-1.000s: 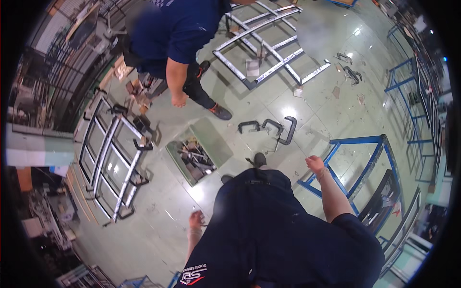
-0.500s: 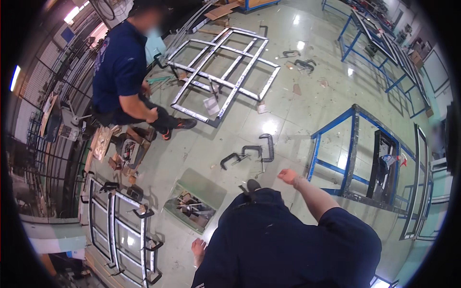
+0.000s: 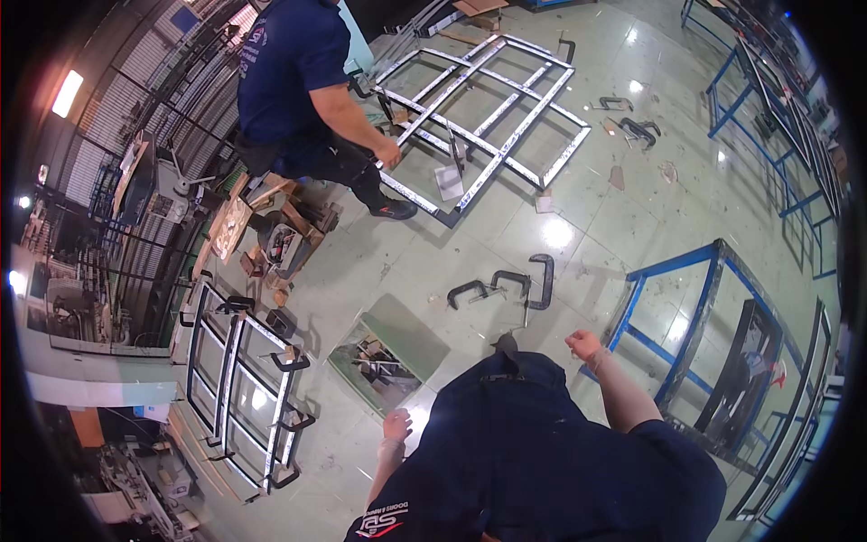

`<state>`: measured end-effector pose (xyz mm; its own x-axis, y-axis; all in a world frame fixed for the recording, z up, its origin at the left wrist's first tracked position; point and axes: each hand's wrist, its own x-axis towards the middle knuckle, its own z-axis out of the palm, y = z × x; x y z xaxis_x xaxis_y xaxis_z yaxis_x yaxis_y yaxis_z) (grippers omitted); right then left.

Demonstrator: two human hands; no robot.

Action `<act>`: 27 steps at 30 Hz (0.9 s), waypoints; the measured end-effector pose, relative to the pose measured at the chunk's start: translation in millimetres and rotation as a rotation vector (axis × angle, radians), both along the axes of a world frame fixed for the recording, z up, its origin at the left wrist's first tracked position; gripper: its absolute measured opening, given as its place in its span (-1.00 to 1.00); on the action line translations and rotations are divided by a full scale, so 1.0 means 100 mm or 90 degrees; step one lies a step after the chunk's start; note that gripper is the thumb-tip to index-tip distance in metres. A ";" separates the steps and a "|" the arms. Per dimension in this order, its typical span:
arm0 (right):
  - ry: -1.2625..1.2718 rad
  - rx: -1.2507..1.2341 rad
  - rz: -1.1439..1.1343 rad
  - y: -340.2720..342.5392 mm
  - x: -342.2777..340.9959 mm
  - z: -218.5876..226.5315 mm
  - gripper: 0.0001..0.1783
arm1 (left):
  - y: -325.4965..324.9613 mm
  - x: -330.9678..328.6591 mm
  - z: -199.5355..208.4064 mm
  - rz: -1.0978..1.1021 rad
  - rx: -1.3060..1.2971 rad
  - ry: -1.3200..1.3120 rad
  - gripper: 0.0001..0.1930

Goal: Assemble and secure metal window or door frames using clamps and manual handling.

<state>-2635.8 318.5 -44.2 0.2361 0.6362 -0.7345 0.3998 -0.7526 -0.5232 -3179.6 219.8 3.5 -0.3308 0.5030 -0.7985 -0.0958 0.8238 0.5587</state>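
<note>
My left hand hangs low at my side, fingers loosely bent and apart, with nothing visible in it. It is nearest to a green open-topped bin of offcuts and small pieces on the floor. My right hand is held out in front on the right, empty, its fingers loosely curled and a little apart. Black C-clamps lie on the floor ahead of me, between my feet and a large welded metal frame. Neither hand touches anything.
A co-worker stands at the left side of the large frame, one hand near its edge. A smaller clamped frame lies at the left. On the right stands a blue metal stand bearing a dark frame. More clamps lie farther off.
My view has swung left and I have moved forward slightly, so things sit farther right. The co-worker has bent toward the large frame and reached a hand to its edge.
</note>
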 end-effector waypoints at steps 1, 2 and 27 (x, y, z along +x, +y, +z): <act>0.006 -0.007 -0.010 -0.01 0.07 0.01 -0.63 | 0.05 0.07 0.06 -0.100 0.003 0.047 -0.73; 0.003 -0.008 -0.012 0.04 0.13 0.01 -0.63 | 0.08 0.13 0.09 -0.101 0.003 0.044 -0.73; 0.158 0.148 0.371 1.12 -1.51 0.14 -0.60 | -0.75 0.51 0.39 0.048 -0.031 0.122 -0.58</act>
<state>-2786.9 430.4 -30.5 -0.3514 0.7567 -0.5513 0.5539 -0.3067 -0.7740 -3128.7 144.4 42.1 -0.5135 0.4339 -0.7403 -0.0537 0.8448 0.5324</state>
